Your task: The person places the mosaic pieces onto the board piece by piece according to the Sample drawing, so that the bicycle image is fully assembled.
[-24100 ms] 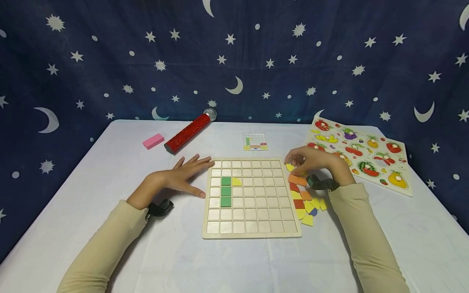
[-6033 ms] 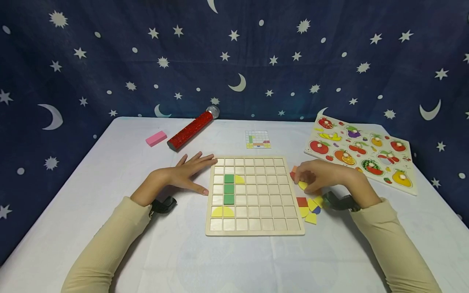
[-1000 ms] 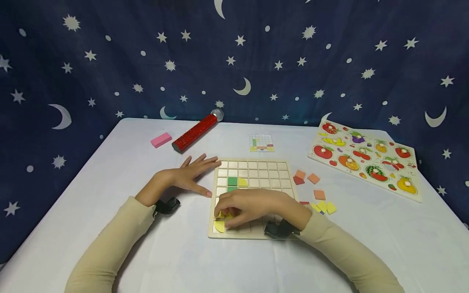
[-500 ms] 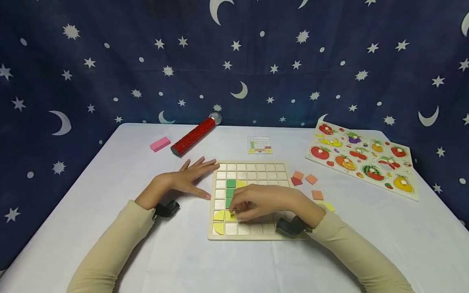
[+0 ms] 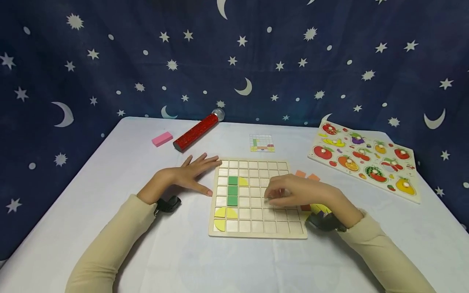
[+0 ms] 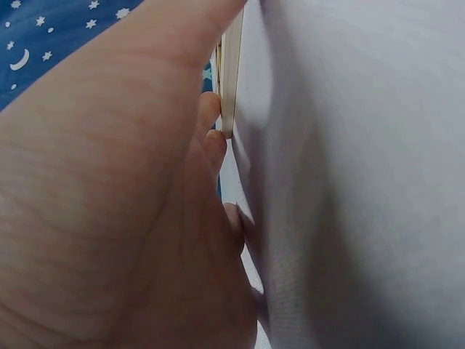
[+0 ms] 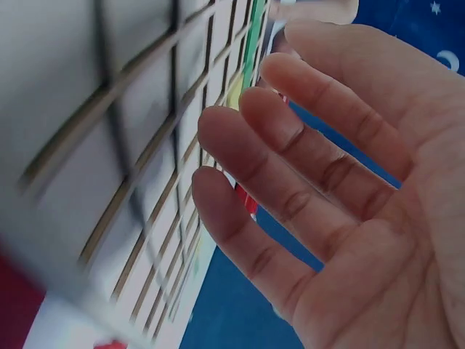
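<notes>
Since half a second ago, the right hand (image 5: 297, 190) has left the lower-left cells, and I now see it above the right half of the grid board (image 5: 244, 226). Its fingers are loosely bent, and the right wrist view shows me nothing between them. The left hand (image 5: 187, 176) hasn't shifted: it's spread, fingertips at the board's left edge.

The board lies flat on the tabletop (image 5: 183, 252). A yellow quarter-round (image 5: 219, 225) sits in the bottom-left corner cell, which was bare six seconds ago, directly below two other yellow pieces (image 5: 226, 212). I take that placement as finished: three of that corner's four cells are filled, and the one right of the corner piece is bare. The green squares (image 5: 232, 190) stand undisturbed above. By my reading the work is only partway, with loose orange pieces (image 5: 300, 173) and yellow ones (image 5: 321, 208) lying off the board's right edge, partly hidden by the right hand.
</notes>
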`<state>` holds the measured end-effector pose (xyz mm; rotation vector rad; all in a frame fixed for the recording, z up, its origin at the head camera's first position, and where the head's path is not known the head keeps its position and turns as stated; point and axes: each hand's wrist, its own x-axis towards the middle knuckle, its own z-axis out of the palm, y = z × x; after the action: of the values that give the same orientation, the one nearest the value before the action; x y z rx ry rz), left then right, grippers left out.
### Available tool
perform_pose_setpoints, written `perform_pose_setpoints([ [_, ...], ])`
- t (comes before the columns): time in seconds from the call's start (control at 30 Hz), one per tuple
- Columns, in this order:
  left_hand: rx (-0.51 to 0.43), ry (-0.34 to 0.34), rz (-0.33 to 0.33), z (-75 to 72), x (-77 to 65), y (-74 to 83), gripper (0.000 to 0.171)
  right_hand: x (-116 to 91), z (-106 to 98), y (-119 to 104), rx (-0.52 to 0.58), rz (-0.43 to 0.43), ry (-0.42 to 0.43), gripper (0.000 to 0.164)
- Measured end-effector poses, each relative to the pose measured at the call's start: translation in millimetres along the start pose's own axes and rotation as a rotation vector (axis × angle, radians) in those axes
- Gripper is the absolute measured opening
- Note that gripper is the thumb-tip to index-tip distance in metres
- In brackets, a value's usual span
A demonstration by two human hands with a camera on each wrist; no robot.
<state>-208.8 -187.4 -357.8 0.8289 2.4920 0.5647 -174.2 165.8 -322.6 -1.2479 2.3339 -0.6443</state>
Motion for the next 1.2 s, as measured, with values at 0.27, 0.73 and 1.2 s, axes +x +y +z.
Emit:
perform_pose_setpoints([
  [0.27, -0.011, 0.002, -0.007, 1.1, 2.3, -1.0, 0.102, -32.1, -5.8, 27.4, 0.001, 0.124, 0.033, 0.015],
  [0.73, -0.021, 0.015, 0.024, 2.2, 1.8, -2.5, 0.101, -63.8, -24.8, 48.0, 0.124, 0.136, -0.011, 0.018],
  [1.2, -0.024, 0.021, 0.014, 2.4, 3.3, -2.4, 0.102, -70.6, -30.2, 50.8, 0.116, 0.278, -0.073, 0.023],
])
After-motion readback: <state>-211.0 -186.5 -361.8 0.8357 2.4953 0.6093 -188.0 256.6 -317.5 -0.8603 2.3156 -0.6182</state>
